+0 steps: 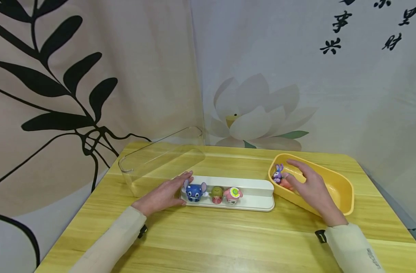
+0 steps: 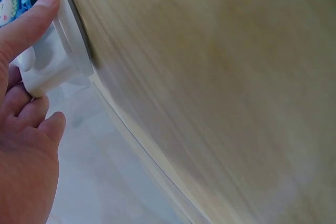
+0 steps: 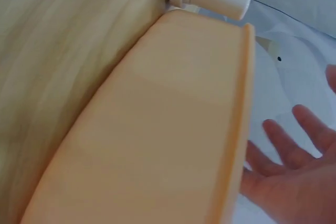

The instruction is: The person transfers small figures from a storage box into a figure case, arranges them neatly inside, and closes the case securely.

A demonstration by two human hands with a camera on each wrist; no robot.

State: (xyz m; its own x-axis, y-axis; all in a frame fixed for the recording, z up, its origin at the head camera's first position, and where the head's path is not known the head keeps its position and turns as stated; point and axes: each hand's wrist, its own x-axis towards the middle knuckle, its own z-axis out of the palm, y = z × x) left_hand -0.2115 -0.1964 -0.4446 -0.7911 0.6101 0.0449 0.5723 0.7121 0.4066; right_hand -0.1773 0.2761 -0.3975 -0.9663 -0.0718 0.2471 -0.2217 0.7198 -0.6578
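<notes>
My left hand [image 1: 165,195] grips the left end of a white stepped display base [image 1: 256,203], its thumb at the front edge and fingers behind in the left wrist view. Along the base's lower step stand a blue big-eared figurine [image 1: 194,193], an olive-green figurine [image 1: 216,194] and a pink figurine [image 1: 233,195] with a yellow-green round detail. Over the yellow bin [image 1: 342,191] hovers my right hand [image 1: 312,189], thumb and fingers apart, with nothing visible between them. Inside the bin's left end are a purple long-eared figurine [image 1: 278,174] and an orange-pink one [image 1: 286,184], partly hidden by the thumb.
A clear plastic cover [image 1: 163,161] stands at the back left of the wooden table [image 1: 208,242], behind my left hand. The bin's left end sits close against the base's right end. Printed curtains [image 1: 256,57] hang behind the table.
</notes>
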